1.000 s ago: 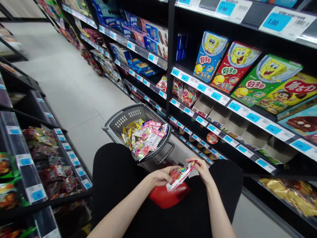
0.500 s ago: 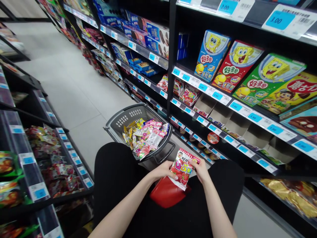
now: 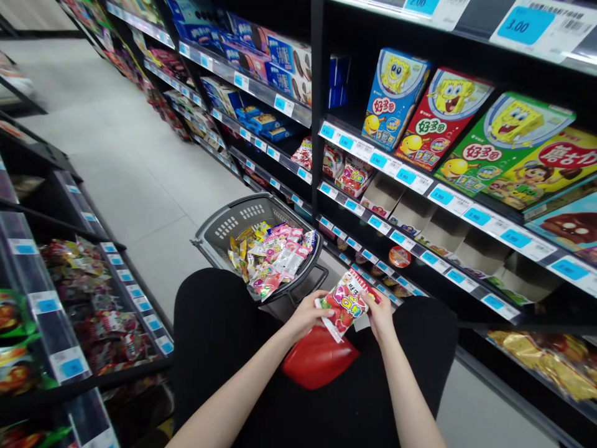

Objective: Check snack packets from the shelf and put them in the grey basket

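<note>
Between my two hands, above my lap, is a red-and-white bag of gummy candy point(image 3: 344, 306) with strawberries printed on it, tilted to one side. My left hand point(image 3: 310, 313) grips its left edge, thumb on the front. At the upper right edge, my right hand point(image 3: 379, 311) pinches the bag. Below it a plain red pouch-like thing point(image 3: 319, 358) rests on my lap, partly covered by the bag. Just beyond my knees stands a grey shopping basket point(image 3: 212, 233) on the floor, holding several candy packets point(image 3: 275, 255) in pink, white and yellow.
Shelves on the right carry cartoon snack boxes point(image 3: 445, 118), more gummy candy bags point(image 3: 353, 177) and blue biscuit boxes point(image 3: 284, 62). On the left, a low rack point(image 3: 65, 354) holds wrapped sweets. A grey tiled floor point(image 3: 125, 155) runs between them.
The candy bag has tilted further and shifted slightly in my hands, which both keep hold of it. The view has moved a little; the basket and its packets look the same.
</note>
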`<state>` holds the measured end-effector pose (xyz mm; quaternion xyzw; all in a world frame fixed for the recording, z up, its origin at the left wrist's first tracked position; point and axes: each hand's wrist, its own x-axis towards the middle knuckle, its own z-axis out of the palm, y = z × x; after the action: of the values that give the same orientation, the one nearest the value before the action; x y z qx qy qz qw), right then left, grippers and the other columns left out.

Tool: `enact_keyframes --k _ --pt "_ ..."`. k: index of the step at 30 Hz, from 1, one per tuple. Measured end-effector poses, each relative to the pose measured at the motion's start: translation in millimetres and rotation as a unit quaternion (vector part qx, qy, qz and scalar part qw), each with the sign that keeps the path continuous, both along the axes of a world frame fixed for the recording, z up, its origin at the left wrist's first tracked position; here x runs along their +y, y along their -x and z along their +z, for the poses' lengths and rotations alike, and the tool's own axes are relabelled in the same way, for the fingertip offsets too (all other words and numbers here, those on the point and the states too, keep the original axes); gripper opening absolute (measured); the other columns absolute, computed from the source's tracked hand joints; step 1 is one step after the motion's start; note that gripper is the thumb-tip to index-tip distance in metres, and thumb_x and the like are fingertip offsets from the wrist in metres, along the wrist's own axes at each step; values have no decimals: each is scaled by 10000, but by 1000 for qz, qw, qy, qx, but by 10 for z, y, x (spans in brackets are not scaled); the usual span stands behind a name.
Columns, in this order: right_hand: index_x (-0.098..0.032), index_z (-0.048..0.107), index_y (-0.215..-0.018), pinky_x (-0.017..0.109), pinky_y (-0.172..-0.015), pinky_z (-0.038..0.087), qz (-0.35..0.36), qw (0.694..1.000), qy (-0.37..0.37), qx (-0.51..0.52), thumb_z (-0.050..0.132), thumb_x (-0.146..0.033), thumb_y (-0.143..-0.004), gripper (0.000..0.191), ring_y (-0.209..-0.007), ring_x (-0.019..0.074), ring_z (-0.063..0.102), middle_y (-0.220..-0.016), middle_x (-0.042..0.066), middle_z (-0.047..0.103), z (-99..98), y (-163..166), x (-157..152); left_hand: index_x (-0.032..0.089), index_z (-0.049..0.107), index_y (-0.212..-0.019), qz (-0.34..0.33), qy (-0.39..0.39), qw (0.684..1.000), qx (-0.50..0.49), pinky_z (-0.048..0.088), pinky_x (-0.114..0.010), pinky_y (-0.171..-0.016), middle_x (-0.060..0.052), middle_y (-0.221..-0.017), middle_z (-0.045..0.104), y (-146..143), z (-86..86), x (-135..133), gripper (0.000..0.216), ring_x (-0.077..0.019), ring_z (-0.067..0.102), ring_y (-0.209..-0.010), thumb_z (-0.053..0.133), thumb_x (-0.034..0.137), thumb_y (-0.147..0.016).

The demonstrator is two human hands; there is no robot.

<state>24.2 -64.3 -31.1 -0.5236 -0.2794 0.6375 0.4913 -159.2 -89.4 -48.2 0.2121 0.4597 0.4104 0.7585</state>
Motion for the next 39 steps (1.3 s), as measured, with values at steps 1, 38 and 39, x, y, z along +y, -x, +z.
enact_keyframes --k 1,38,39 --pt "-168 657 -755 315 -557 489 -1 1000 -2 -1 743 -329 -571 259 -590 198 619 -683 36 684 -8 -1 1 134 598 -892 25 23 999 -10 524 -308 -595 -69 -788 679 1 -5 4 426 -192 646 -655 782 166 -509" --pt "-132 630 -887 354 -669 513 85 979 -61 -174 665 -454 -635 409 -730 252 650 -811 85 703 -140 -90 70 98 620 -988 53 -81 995 9 502 -365 -744 -102 -873 707 32 -38 45 474 -253 661 -780 759 255 -563" --pt "-128 634 -895 361 -668 518 86 980 -60 -171 679 -451 -618 427 -725 254 654 -807 87 705 -134 -82 68 105 612 -1004 53 -89 995 15 504 -362 -738 -100 -885 705 34 -35 44 477 -254 661 -788 752 260 -575"
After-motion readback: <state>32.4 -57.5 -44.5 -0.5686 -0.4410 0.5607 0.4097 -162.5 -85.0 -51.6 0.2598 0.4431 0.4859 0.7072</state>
